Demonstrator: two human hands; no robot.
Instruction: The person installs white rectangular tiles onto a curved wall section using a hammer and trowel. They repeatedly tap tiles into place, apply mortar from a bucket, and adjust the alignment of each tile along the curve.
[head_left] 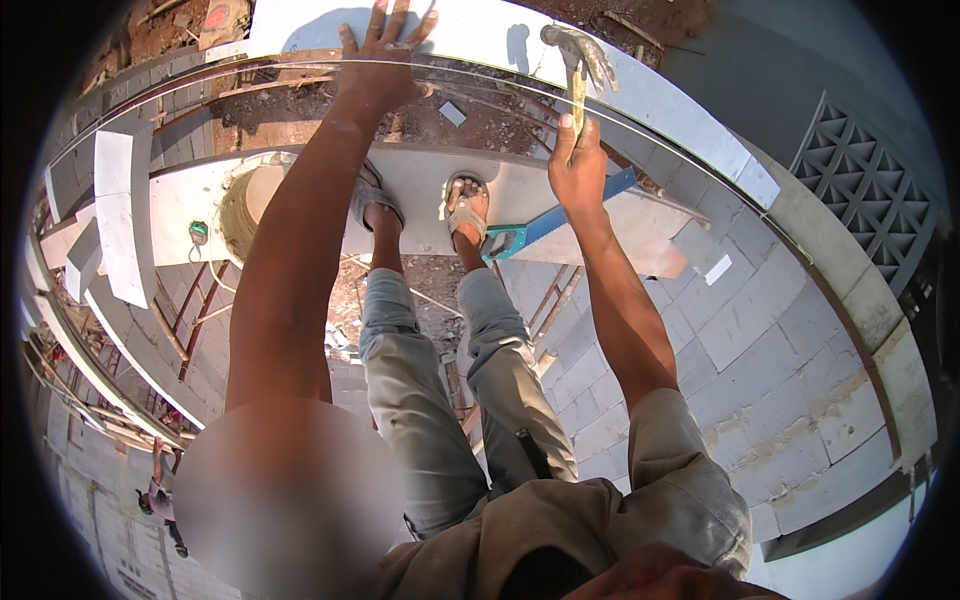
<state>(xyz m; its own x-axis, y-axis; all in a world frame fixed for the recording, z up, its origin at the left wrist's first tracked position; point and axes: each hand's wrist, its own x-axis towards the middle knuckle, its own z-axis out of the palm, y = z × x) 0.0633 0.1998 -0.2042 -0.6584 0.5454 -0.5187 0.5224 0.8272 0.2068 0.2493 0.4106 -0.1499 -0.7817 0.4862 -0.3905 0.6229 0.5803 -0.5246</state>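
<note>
Hammer (pixel 577 84) in right hand (pixel 578 173)

one hammer (pixel 577 88), one handsaw (pixel 543 223), one bucket (pixel 236 215), one patterned panel (pixel 860 185), two sandals (pixel 465 214)

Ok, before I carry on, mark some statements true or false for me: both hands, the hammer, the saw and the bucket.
1. The right hand holds the hammer. True.
2. The saw lies on the plank. True.
3. The left hand grips the saw. False: the left hand holds no tool; its fingers are spread over the white ledge.
4. The bucket is right of the saw. False: the bucket is to the saw's left.
5. The saw's blade is blue. True.
</note>
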